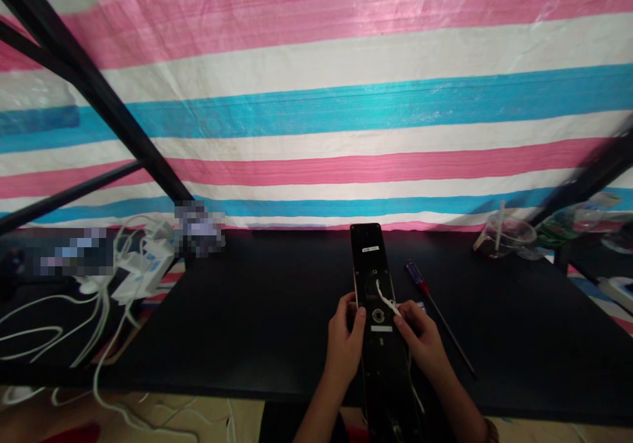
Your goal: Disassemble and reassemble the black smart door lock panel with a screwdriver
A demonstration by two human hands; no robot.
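A long black panel (388,370) with small white labels and a round metal part extends from the table's front edge toward the back. My left hand (346,334) grips its left edge, thumb on the face and fingers behind it. A short white cable (383,296) comes out of the panel's face and runs to the fingertips of my right hand (420,337). That hand is closed at the right edge, pinching the cable there; part of the grip is hidden. Right of the panel lies a screwdriver (440,312) with a purple and red handle and a long shaft.
The black table (237,324) ends at a striped plastic sheet (346,113). At the left are a white power strip (146,268) and tangled white cables (101,324). A clear plastic cup (504,235) with a straw and a green-labelled bottle (561,227) are at the back right.
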